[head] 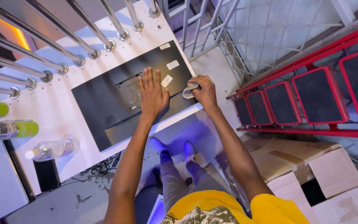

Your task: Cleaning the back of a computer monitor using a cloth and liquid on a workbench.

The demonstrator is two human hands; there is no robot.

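Left hand [152,94] flat on black panel [104,97]; right hand [206,92] grips cloth [190,89] (grey).

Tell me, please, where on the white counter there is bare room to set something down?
Bare white counter lies between the black panel and the clear bottle, and between the panel and the steel bars. The green cans crowd one end. The left hand and the right hand with its cloth occupy the panel.

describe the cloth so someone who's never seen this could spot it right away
Start at the white counter below the row of steel railing bars, where a large black flat panel lies. At the panel's right edge, the right hand presses a small crumpled grey cloth. It is the only soft, wrinkled item there; the left hand lies flat on bare panel.
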